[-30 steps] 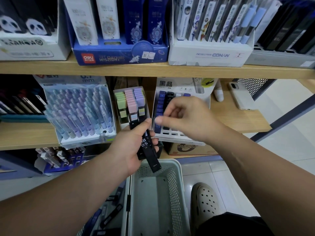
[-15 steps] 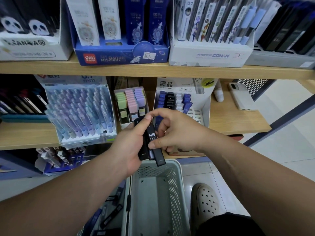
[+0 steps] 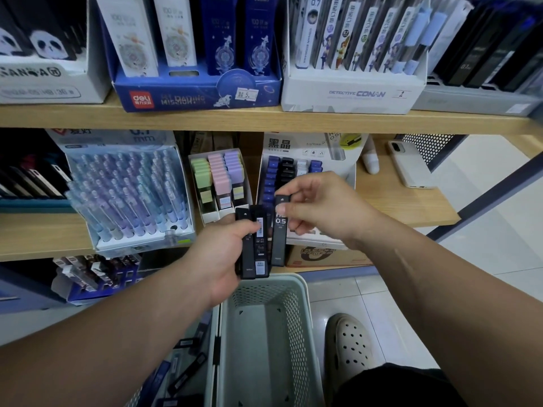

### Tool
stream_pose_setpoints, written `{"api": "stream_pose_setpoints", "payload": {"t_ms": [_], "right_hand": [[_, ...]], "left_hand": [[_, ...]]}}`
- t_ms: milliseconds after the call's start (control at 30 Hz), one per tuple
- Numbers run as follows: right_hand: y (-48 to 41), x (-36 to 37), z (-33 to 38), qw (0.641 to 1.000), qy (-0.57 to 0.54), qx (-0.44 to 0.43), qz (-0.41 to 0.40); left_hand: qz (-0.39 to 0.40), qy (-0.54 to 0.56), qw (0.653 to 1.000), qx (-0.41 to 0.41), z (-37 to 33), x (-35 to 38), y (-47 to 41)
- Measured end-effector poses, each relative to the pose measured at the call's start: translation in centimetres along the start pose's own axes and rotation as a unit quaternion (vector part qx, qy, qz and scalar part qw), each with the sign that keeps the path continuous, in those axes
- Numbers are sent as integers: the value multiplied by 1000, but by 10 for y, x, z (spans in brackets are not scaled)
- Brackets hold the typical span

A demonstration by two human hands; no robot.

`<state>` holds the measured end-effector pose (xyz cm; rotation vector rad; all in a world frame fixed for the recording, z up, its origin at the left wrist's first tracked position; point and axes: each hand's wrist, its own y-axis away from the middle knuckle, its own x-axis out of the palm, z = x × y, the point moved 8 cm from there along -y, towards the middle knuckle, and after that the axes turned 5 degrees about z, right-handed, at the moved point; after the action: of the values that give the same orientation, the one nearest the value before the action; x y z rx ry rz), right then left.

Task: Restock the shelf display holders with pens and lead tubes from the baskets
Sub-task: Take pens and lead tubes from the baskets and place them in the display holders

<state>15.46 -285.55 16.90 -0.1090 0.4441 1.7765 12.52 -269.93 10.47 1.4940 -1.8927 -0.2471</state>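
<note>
My left hand (image 3: 219, 254) grips a small bundle of black lead tubes (image 3: 255, 248) upright in front of the lower shelf. My right hand (image 3: 320, 208) pinches one black lead tube marked 0.5 (image 3: 279, 230) near its top, just right of the bundle and apart from it. Behind my right hand stands the white lead-tube display holder (image 3: 338, 242), with rows of blue, black and white tubes partly hidden by my fingers. A white perforated basket (image 3: 296, 312) sits below my hands; a second basket (image 3: 188, 374) at its left holds several loose dark tubes.
On the lower shelf stand a clear pen display (image 3: 129, 195) and a box of pastel lead cases (image 3: 219, 183). A white phone (image 3: 410, 165) lies at the shelf's right end. Upper shelf boxes (image 3: 197, 95) overhang. My shoe (image 3: 349, 342) is beside the basket.
My right hand came back from the display holder to the bundle, took one black tube out of it and lifted it up and to the right. The left hand stayed put.
</note>
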Motion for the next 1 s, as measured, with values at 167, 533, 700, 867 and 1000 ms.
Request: {"api": "stream_pose_setpoints", "payload": {"t_ms": [167,533,700,867,1000], "right_hand": [[4,-38,6,991,20,-53,-118],[8,-15,20,901,365,-183,-147],[4,-6,15,890,401,-172,-129],[0,0,12,886,425,-160,-97],[-2,0,13,883,431,-156,-104]], "left_hand": [[-20,-3,1000,8,1,-9,-4],[-15,12,1000,16,0,-10,-5],[-7,14,1000,16,-1,-10,-4],[2,26,999,20,-3,-8,-3],[15,24,999,25,-5,-4,0]]}}
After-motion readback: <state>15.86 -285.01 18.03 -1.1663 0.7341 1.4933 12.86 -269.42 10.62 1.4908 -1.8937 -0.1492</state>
